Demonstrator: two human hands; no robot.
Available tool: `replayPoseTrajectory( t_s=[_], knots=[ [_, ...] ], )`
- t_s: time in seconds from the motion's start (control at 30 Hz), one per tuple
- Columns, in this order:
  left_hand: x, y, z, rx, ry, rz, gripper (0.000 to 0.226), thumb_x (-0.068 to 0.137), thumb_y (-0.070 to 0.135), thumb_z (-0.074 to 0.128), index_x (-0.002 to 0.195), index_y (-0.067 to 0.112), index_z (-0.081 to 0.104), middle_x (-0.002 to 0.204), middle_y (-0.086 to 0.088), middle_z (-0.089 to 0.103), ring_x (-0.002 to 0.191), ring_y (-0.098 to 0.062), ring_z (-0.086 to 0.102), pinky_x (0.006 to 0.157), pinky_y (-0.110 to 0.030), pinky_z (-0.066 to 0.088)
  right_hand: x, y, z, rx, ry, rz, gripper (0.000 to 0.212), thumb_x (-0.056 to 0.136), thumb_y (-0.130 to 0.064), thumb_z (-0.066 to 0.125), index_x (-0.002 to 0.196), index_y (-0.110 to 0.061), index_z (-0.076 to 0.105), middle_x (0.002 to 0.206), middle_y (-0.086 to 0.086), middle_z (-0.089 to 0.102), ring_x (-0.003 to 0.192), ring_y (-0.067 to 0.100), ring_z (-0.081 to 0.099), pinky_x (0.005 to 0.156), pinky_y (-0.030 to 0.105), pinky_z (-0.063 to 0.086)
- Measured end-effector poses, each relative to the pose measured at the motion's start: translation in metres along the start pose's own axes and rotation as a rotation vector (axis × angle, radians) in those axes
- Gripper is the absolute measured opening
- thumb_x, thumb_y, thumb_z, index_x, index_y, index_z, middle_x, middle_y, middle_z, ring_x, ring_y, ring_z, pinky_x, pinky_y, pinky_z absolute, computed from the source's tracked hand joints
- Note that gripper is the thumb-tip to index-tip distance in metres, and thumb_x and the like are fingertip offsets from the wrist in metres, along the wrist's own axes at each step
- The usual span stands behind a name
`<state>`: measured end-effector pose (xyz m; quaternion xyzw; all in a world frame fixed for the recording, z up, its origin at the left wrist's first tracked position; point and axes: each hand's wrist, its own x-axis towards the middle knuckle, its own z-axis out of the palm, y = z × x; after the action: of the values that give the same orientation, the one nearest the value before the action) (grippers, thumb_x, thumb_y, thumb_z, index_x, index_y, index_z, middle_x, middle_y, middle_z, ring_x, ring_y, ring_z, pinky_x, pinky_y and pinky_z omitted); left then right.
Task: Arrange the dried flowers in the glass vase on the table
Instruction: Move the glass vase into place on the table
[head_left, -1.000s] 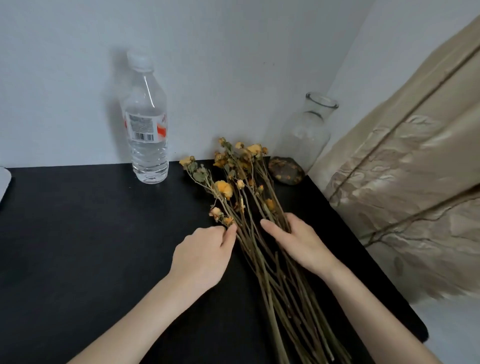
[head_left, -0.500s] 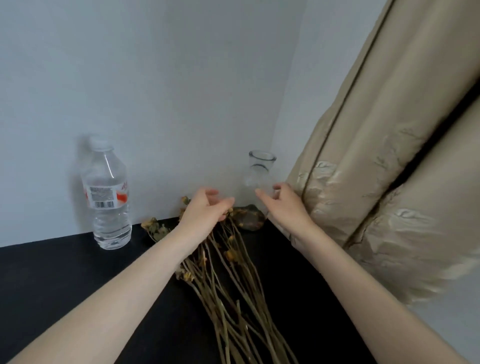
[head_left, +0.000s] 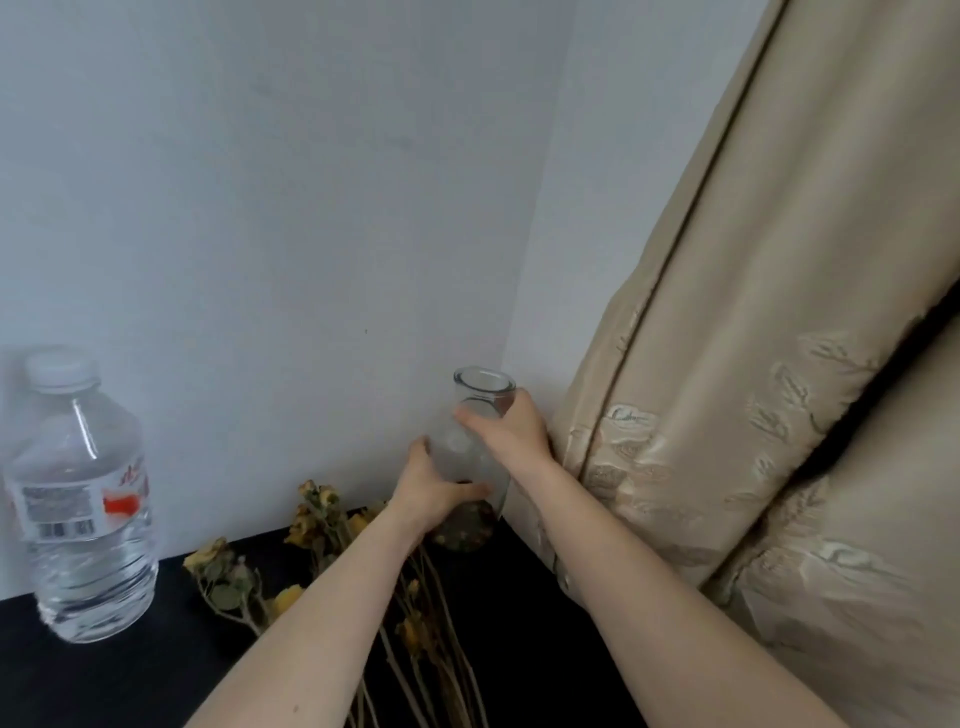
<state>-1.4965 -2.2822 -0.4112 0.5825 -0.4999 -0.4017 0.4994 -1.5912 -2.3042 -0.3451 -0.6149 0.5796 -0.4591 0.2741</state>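
Note:
A clear glass vase with dark stones in its base stands at the back right corner of the black table. My left hand wraps around the vase's lower body. My right hand grips its neck just below the open rim. A bundle of dried flowers with yellow heads and long thin stems lies flat on the table in front of the vase, partly under my left forearm.
A plastic water bottle with a white cap stands at the left by the wall. A beige embroidered curtain hangs close on the right, touching the table's right edge. White walls meet in the corner right behind the vase.
Both hands left the flower stems, reached to the back corner and took hold of the vase. The view tilted up toward the wall.

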Motion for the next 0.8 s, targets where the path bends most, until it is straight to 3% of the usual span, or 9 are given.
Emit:
replayPoseTrajectory(
  t_s=[0.13,0.37,0.5,0.6,0.73,0.8],
  knots=[
    [0.004,-0.003,0.004,0.078,0.025,0.043,0.120,0.054,0.021,0.089,0.145,0.005,0.012,0.148,-0.011,0.028,0.134,-0.026,0.032,0.109,-0.038,0.033,0.003,0.002,0.003,0.014,0.033,-0.016,0.057,0.070,-0.026,0.079,0.118,-0.006,0.054,0.122,0.008,0.061,0.112,0.021,0.057,0.081,0.019,0.039],
    [0.000,0.006,0.006,0.010,0.005,0.083,0.120,0.047,0.026,0.091,0.141,0.008,0.018,0.143,-0.014,0.035,0.128,-0.030,0.041,0.104,-0.046,0.040,-0.005,-0.008,-0.005,0.000,0.091,-0.117,0.055,0.069,-0.025,0.080,0.115,-0.007,0.056,0.119,0.007,0.063,0.109,0.020,0.058,0.083,0.021,0.041],
    [-0.005,0.031,-0.004,0.022,0.096,0.178,0.115,0.050,0.025,0.090,0.141,0.005,0.021,0.141,-0.014,0.037,0.128,-0.028,0.041,0.100,-0.041,0.045,-0.011,-0.039,-0.017,0.080,0.127,-0.192,0.054,0.069,-0.025,0.079,0.115,-0.008,0.057,0.119,0.007,0.063,0.109,0.018,0.058,0.085,0.020,0.041],
    [-0.017,0.052,-0.018,0.063,0.159,0.259,0.116,0.054,0.032,0.088,0.143,0.011,0.017,0.144,-0.009,0.030,0.132,-0.024,0.034,0.108,-0.040,0.035,-0.022,-0.070,-0.026,0.119,0.102,-0.245,0.052,0.070,-0.028,0.079,0.114,-0.011,0.058,0.117,0.003,0.063,0.108,0.015,0.058,0.084,0.019,0.040],
    [-0.052,0.082,-0.046,0.128,0.241,0.299,0.115,0.055,0.043,0.086,0.143,0.015,0.018,0.144,-0.007,0.029,0.133,-0.024,0.031,0.110,-0.044,0.032,-0.048,-0.109,-0.033,0.178,0.067,-0.322,0.045,0.070,-0.030,0.079,0.107,-0.017,0.059,0.105,-0.004,0.063,0.093,0.007,0.056,0.076,0.015,0.041],
    [-0.075,0.094,-0.065,0.171,0.300,0.331,0.115,0.054,0.045,0.085,0.142,0.015,0.018,0.143,-0.006,0.030,0.131,-0.022,0.033,0.109,-0.039,0.033,-0.066,-0.128,-0.034,0.206,0.064,-0.337,0.044,0.069,-0.034,0.079,0.104,-0.017,0.059,0.101,-0.006,0.063,0.090,0.007,0.057,0.073,0.015,0.041]
  ],
)
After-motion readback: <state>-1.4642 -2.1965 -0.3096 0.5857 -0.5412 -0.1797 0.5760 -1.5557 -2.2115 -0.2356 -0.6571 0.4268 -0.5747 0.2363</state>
